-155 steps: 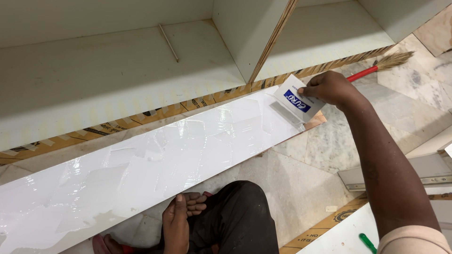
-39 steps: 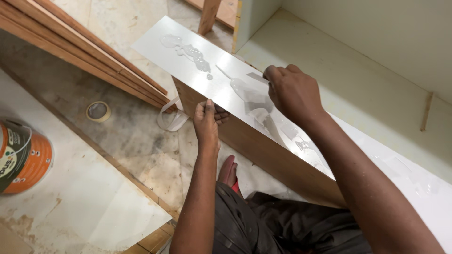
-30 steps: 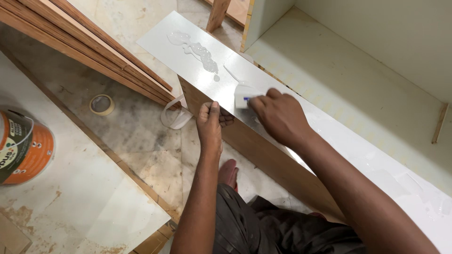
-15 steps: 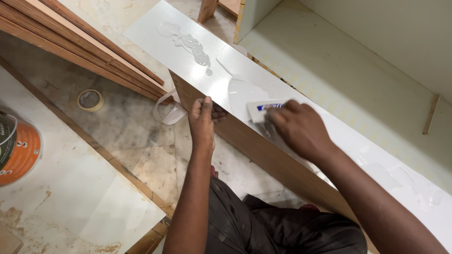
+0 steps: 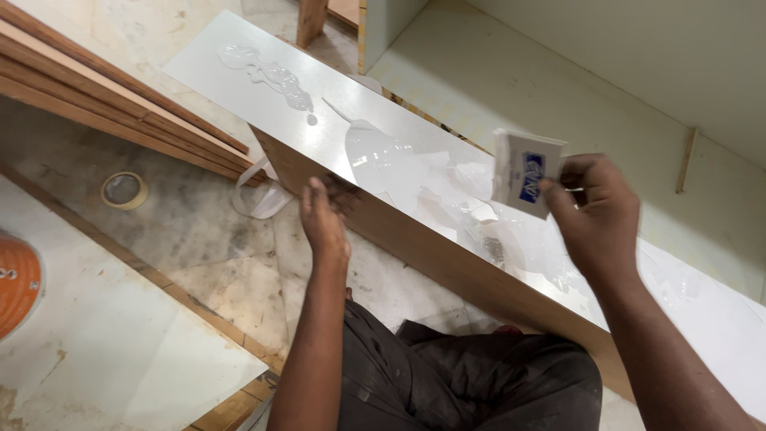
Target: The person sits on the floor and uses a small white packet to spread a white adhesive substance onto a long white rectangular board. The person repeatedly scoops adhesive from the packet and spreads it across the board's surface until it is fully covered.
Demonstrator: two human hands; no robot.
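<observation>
A long white laminate-faced board (image 5: 239,72) lies tilted across my lap, its brown underside edge toward me, with streaks and pools of clear glue (image 5: 279,76) on its top. My left hand (image 5: 323,219) grips the board's near edge, fingers curled over it. My right hand (image 5: 594,211) is lifted above the board and holds a small white card with a blue mark (image 5: 524,172), pinched between thumb and fingers. Spread glue shines on the board under that hand.
A roll of tape (image 5: 124,190) lies on the stone floor at left. Long wooden strips (image 5: 104,104) are stacked beside the board. An orange can (image 5: 16,279) stands on a white sheet (image 5: 120,351) at lower left. A pale cabinet carcass (image 5: 558,72) lies beyond the board.
My right hand has lifted the card off the board after pressing and sliding it along the glue. My left hand stays on the board's near edge.
</observation>
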